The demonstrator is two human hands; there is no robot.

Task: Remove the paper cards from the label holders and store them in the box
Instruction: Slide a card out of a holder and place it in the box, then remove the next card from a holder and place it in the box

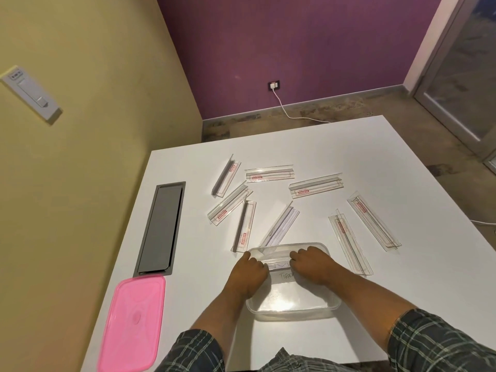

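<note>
My box [294,308] is clear, glossy plastic on the smooth, matt white table [362,162]; beyond the box lie transparent, shiny plastic label holders [316,185]. Left of the box sit a glossy pink plastic lid [132,320] and a matt grey panel [161,228]. My sleeves [440,342] are checked cloth.

Setting: reads as an office or meeting room, sparsely fitted. Evidence:
- Large white table [349,162] with a grey flip-lid cable hatch [161,226] set flush into its top, typical of desk or conference furniture.
- 2 painted walls meeting at a corner, 1 yellow [94,130], 1 purple [295,49]; no shelving or decoration visible.
- White wall-mounted switch panel [31,93] on the yellow wall.
- Power socket [274,85] low on the purple wall, with a white cable [292,115] plugged in and trailing across the mottled brown floor [322,108].
- Frosted glass door [461,76] in a metal frame at right.
</note>
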